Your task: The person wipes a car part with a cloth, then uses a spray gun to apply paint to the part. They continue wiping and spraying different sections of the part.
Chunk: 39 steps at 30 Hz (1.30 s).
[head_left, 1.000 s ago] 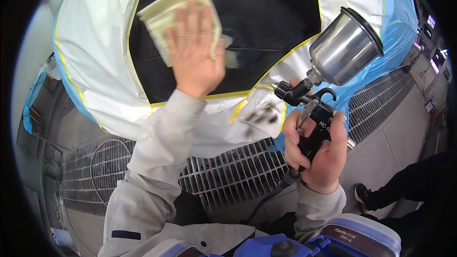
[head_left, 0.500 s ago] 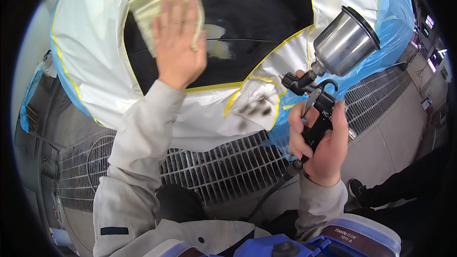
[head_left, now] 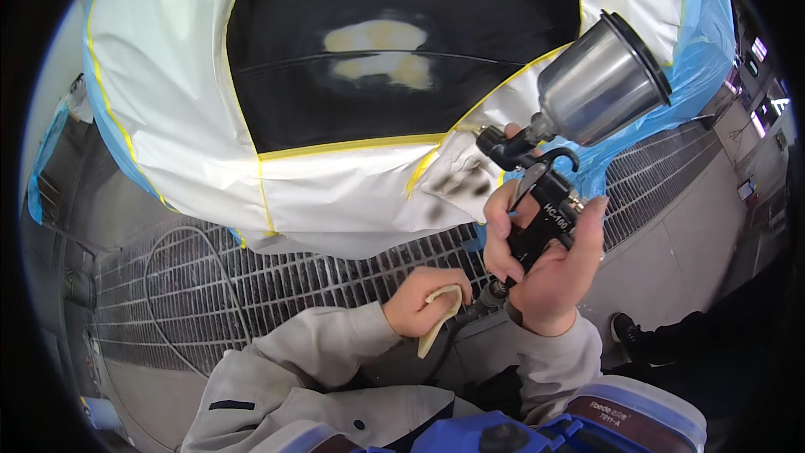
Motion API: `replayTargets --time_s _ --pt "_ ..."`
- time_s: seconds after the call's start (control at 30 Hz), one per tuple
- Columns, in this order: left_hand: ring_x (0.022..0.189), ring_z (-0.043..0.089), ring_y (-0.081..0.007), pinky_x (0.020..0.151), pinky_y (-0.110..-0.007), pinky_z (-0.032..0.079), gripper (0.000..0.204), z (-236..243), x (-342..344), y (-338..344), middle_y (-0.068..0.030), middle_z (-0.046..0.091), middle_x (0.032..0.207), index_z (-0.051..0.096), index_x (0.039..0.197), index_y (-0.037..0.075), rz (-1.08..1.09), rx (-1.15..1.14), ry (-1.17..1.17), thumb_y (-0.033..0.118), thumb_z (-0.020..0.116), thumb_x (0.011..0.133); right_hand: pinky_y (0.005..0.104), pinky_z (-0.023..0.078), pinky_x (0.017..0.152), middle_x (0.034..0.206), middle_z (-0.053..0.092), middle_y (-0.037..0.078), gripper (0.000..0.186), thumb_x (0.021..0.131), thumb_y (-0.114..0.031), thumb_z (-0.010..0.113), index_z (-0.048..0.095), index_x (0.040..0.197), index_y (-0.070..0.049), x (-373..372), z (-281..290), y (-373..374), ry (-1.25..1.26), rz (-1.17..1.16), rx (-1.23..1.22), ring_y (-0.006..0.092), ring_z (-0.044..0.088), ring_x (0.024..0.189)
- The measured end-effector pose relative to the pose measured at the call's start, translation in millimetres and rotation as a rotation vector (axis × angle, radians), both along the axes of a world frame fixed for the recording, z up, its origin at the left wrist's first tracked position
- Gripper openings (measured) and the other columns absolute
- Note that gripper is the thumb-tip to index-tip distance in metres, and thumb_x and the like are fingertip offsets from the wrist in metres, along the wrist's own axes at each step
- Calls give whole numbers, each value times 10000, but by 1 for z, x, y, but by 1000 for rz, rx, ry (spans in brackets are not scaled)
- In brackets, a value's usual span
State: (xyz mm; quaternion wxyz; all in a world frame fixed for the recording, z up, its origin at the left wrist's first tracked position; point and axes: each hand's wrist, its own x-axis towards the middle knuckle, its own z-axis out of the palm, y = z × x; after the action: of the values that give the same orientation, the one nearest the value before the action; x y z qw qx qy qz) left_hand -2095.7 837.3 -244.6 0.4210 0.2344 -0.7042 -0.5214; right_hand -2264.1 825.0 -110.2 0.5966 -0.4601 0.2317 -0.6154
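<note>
My right hand [head_left: 555, 278] is wrapped round the black grip of a paint spray gun [head_left: 535, 216], which has a metal cup [head_left: 597, 82] with a black lid on top. Low in front of my body, my left hand [head_left: 417, 300] is closed on a pale yellow cloth [head_left: 438, 329], bunched so part of it hangs below the fist. That fist is close to the dark air hose [head_left: 480, 309] under the gun; whether it touches the hose cannot be made out. Beyond both hands lies a black car panel [head_left: 495, 13] with a beige patch [head_left: 376, 37] across its crease.
White masking sheet [head_left: 163, 88] with yellow tape edges surrounds the panel; dark smudges [head_left: 459, 186] mark one taped piece. Blue plastic film [head_left: 708, 25] covers the right side. Below is a metal floor grating [head_left: 277, 285]. Another person's shoe [head_left: 627, 334] shows at right.
My left hand has come off the panel with the cloth and down toward my body, the cloth now bunched. The beige patch is uncovered. The spray gun has shifted slightly left.
</note>
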Motion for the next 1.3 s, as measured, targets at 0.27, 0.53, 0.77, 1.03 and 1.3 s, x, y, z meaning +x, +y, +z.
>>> replayTargets --time_s 0.27,0.53,0.77,1.03,1.3 --pt "759 620 -185 729 -353 502 222 -79 4 1 -75 654 811 666 1059 36 75 393 106 204 526 1019 242 310 416 855 579 153 710 1118 -660 173 517 959 -60 36 -26 -10 -78 -154 36 107 362 446" --pt "850 719 -412 745 -501 549 305 -172 27 -23 -194 739 862 754 910 77 -1 119 -803 328 582 921 241 293 410 841 598 148 752 1105 -689 173 492 936 -29 67 -36 -18 -4 -118 -77 106 367 452" --pt "952 737 -427 804 -527 573 356 -188 61 -14 -211 766 955 782 956 52 -113 125 -1031 360 614 896 247 303 410 822 599 130 745 1114 -675 181 499 981 -13 79 -32 -31 4 -132 -157 108 370 447" --pt "959 745 -425 838 -523 587 392 -161 65 -12 -217 773 973 798 986 43 -151 164 -1212 373 605 904 252 315 418 845 612 122 781 1101 -708 181 512 990 -10 80 -33 -32 42 -172 -114 104 390 463" --pt "951 748 -426 831 -518 592 397 -159 62 -12 -219 771 967 799 973 41 -179 134 -1169 372 593 904 250 316 416 818 586 138 732 1117 -675 194 490 963 -24 78 -33 -28 25 -116 -130 109 386 457"
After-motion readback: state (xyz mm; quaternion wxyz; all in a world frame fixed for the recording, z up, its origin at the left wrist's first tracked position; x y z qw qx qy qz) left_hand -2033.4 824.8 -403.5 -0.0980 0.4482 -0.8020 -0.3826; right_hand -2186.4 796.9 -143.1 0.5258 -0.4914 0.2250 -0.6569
